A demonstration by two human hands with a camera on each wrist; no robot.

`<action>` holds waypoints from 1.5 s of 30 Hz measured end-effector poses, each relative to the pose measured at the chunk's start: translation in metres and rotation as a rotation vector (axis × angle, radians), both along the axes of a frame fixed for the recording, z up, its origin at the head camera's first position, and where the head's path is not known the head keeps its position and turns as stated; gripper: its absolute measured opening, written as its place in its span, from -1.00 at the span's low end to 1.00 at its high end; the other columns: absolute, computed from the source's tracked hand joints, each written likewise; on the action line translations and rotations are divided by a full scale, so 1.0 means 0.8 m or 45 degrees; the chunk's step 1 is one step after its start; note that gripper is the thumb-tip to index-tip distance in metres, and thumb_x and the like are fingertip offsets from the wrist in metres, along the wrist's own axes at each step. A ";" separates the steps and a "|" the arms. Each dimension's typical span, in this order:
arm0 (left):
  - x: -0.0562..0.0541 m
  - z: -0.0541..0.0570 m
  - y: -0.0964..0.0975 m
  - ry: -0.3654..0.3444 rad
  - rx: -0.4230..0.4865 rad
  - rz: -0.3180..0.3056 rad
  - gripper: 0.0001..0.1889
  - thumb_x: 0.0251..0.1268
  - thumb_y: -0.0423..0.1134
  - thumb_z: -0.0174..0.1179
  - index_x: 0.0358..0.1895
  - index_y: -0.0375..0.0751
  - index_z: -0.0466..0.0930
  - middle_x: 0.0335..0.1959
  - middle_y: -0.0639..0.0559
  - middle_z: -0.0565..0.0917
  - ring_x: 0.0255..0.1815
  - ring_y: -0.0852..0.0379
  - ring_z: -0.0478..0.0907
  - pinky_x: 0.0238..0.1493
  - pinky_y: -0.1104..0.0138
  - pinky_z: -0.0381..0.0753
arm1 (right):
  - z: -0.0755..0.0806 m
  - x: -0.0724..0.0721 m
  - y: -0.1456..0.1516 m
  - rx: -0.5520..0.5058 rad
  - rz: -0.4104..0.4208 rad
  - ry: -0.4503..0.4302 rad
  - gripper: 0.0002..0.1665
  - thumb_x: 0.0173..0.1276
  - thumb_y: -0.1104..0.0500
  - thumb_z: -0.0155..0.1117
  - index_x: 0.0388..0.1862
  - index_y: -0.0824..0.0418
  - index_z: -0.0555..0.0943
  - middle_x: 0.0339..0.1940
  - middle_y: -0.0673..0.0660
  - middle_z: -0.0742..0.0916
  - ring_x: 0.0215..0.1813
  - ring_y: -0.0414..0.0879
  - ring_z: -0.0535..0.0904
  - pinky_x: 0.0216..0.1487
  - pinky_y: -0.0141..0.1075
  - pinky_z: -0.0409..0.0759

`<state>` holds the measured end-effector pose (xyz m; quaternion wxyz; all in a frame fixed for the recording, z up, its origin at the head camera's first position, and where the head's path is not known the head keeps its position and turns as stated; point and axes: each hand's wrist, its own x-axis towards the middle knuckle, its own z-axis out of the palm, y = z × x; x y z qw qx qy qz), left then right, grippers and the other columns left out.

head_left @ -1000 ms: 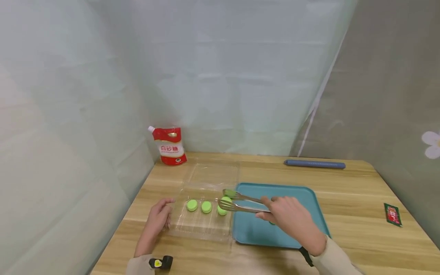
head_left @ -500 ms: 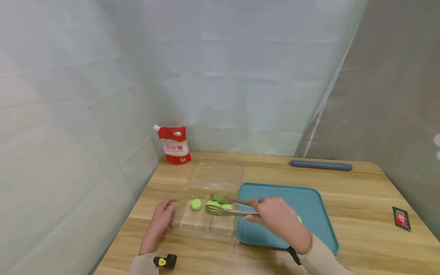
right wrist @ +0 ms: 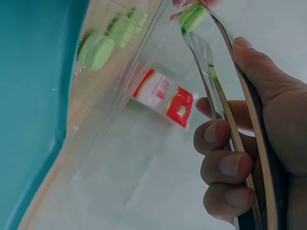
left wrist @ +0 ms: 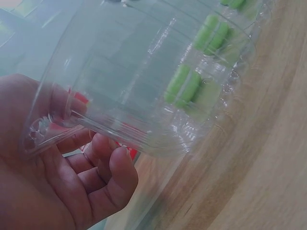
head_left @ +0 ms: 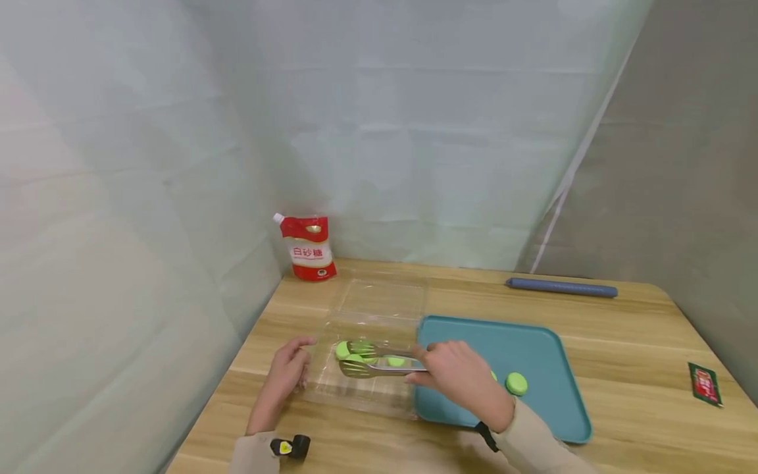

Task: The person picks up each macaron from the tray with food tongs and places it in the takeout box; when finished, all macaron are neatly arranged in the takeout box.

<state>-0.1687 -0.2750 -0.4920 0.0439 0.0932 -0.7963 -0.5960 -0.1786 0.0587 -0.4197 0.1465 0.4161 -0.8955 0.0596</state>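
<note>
My right hand (head_left: 456,372) grips metal tongs (head_left: 385,370), whose slotted ends reach over a clear plastic container (head_left: 361,394). Between the tips, in the right wrist view, is a green macaron (right wrist: 193,17). Several more green macarons (left wrist: 182,87) stand on edge inside the container, partly covered by the tongs in the head view. At the container's left side, my left hand (head_left: 288,365) holds the wall, thumb seen through the plastic and fingers curled outside. A blue tray (head_left: 533,345) lies to the right, bearing a macaron (head_left: 516,384) and another mostly behind my right hand.
The container's clear lid (head_left: 385,297) lies folded back behind it. A red and white pouch (head_left: 310,253) stands at the back left corner. Along the back edge lies a blue rod (head_left: 562,287); a small green and red packet (head_left: 705,384) is at far right.
My right hand has carried the tongs leftward across the container, uncovering a macaron on the tray. My left hand keeps its place at the container while the head view has shifted slightly.
</note>
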 end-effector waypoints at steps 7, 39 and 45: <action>0.001 0.000 0.000 0.002 -0.007 0.016 -0.56 0.31 -0.50 -0.10 0.23 -0.48 0.49 -0.70 0.02 0.35 -0.76 0.17 0.33 -0.71 0.41 0.37 | -0.009 -0.011 -0.019 0.022 0.020 0.023 -0.61 0.27 -0.24 0.37 -0.37 0.04 0.63 -0.78 -0.13 0.30 -0.77 -0.30 0.09 -0.73 -0.42 0.02; -0.001 -0.001 0.005 0.005 0.004 0.033 -0.55 0.27 -0.49 -0.08 0.22 -0.46 0.51 -0.72 0.04 0.33 -0.77 0.17 0.26 -0.75 0.41 0.28 | -0.030 -0.024 -0.066 0.215 0.059 0.111 -0.52 0.20 -0.31 0.39 -0.55 0.01 0.54 -0.79 -0.13 0.22 -0.69 -0.33 -0.07 -0.71 -0.45 -0.11; 0.000 -0.004 0.004 0.006 -0.009 0.031 -0.55 0.25 -0.48 -0.12 0.19 -0.48 0.50 -0.70 0.04 0.33 -0.76 0.20 0.27 -0.74 0.43 0.29 | -0.033 -0.025 -0.067 0.203 0.067 0.149 -0.50 0.17 -0.34 0.39 -0.57 0.00 0.50 -0.77 -0.14 0.21 -0.68 -0.33 -0.07 -0.70 -0.44 -0.11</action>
